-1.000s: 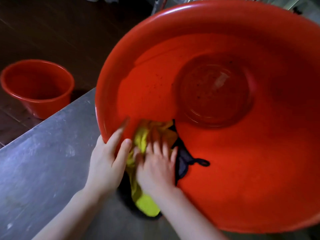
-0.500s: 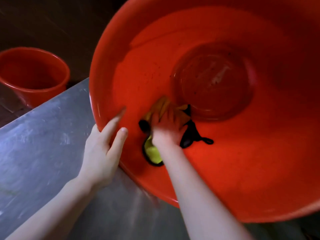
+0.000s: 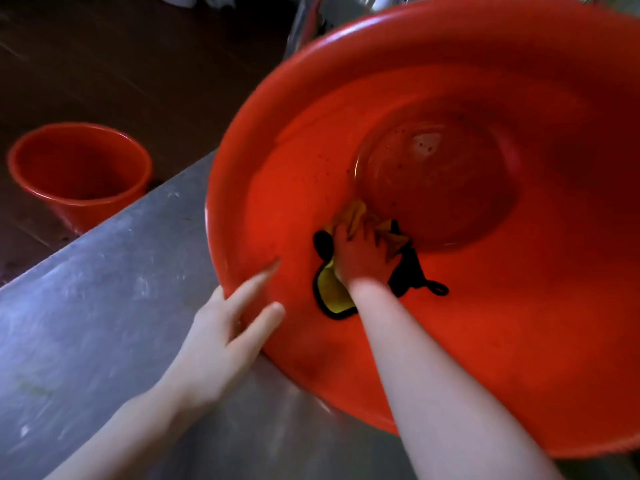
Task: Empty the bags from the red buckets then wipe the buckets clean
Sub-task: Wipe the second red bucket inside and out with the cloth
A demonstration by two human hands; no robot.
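A large red bucket lies tipped toward me on a steel table, its dark speckled bottom facing me. My right hand is deep inside it, pressing a yellow cloth with black trim against the inner wall just below the bottom. My left hand grips the near left rim, thumb outside and fingers over the edge. No bag shows in the bucket.
A second, smaller red bucket stands upright on the dark wooden floor beyond the table's left edge. Shiny metal items sit at the top, behind the big bucket.
My right hand slid the cloth from the rim deeper into the bucket, up to the edge of the bottom. My left hand kept its hold on the rim.
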